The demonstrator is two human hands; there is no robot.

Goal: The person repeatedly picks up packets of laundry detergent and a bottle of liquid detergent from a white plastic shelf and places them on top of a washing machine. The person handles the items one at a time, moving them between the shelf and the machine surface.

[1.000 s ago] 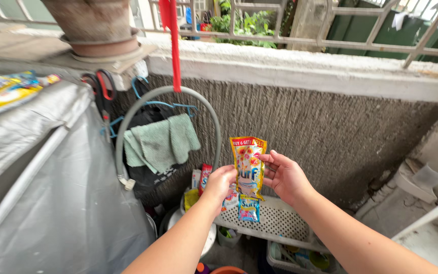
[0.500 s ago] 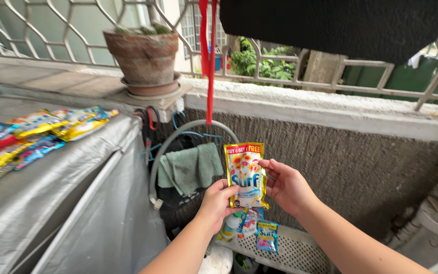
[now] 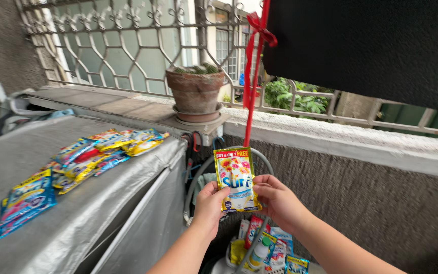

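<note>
Head view shows both hands raised in front of the chest, sharing one yellow sachet (image 3: 234, 178) that stands upright between them. The left hand (image 3: 210, 203) pinches the sachet's lower left edge, thumb on the printed front and fingers tucked behind; the right hand (image 3: 276, 200) pinches the lower right edge the same way, so each grip is narrow and closed on the packet. Most of the sachet rises above the fingers, its top edge free and its bottom corners caught between the two thumbs. It hangs in the air just in front of the rough concrete wall (image 3: 361, 203), near a red ribbon (image 3: 252, 76) that drops from above. To the left, a grey covered surface (image 3: 77, 213) carries a scatter of other sachets (image 3: 82, 160), well apart from the hands. A clay plant pot (image 3: 196, 91) stands on the ledge behind, and more packets (image 3: 264, 243) lie below the hands
</note>
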